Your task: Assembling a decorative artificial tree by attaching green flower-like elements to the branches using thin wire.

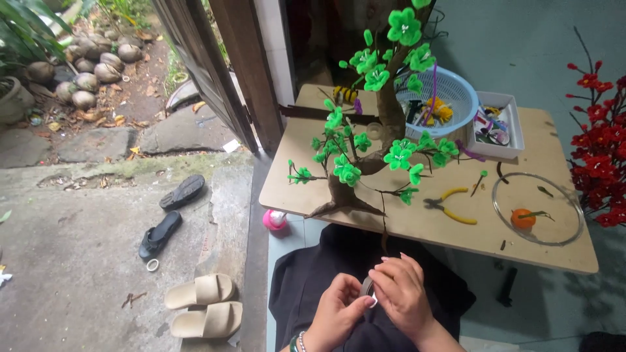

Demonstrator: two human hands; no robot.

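At the far left, on the grey concrete floor, lie two black rubber sandals [171,214] apart from each other at a slant, and nearer the camera two beige foam slides [201,305] side by side, their long sides running left to right. Next comes the light wooden desk [417,238], and on it one brown-trunked craft tree with green fuzzy-wire blossoms [362,140] standing upright, leaning a little to the right toward its top. Below the desk edge, over a dark lap, the person's two hands meet. The left hand [337,314], with a beaded bracelet at the wrist, has its grip pinched narrow on the small grey roll of tape [368,287], thumb laid on its near side. The roll stands on edge between both hands, its flat face turned up and toward the left; its long axis cannot be told, since most of it is hidden. The right hand [402,294] closes over the roll from above, fingers curled around it. Farther right on the desk lie one pair of yellow-handled pliers [450,207], handles pointing right, one pale blue plastic basket [435,94], one white rectangular tray of small parts [497,125], and one clear glass bowl [538,208] holding one orange ball. At the right edge stands a branch of red fuzzy-wire blossoms [598,153].
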